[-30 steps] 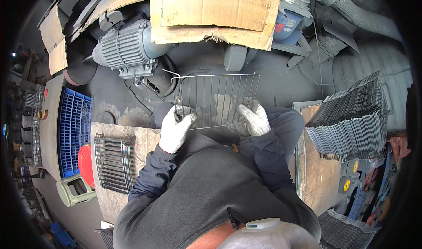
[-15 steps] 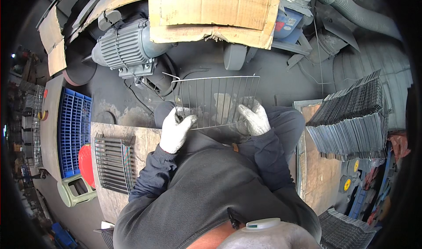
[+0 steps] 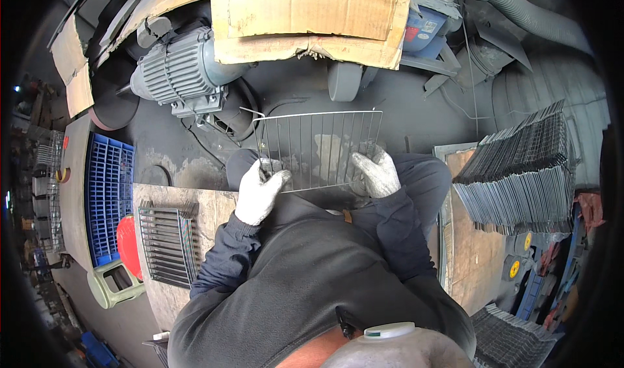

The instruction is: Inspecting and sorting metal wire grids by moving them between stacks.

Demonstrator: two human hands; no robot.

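Between my hands is a wire rack (image 3: 300, 148), a rectangular metal frame with thin parallel wires, tilted up over my lap. My left hand (image 3: 261, 191), in a white work glove, is closed on the rack's near left corner. The gloved right hand (image 3: 377, 174) grips its right side, thumb on top and fingers partly hidden behind the wires. To my left a small stack of wire racks (image 3: 168, 246) lies on a wooden board (image 3: 218, 205). A tall stack of similar racks (image 3: 520, 179) stands on a board at the right.
Ahead are a grey electric motor (image 3: 175, 72) and a wheel (image 3: 344, 82) under cardboard sheets (image 3: 305, 11). A blue plastic crate (image 3: 110, 199), a red round seat (image 3: 128, 246) and a green stool (image 3: 114, 283) stand at left. More racks (image 3: 513, 342) lie at lower right.
The view has shifted very slightly. Both hands keep the same hold on the wire rack, which stays almost in the same place.
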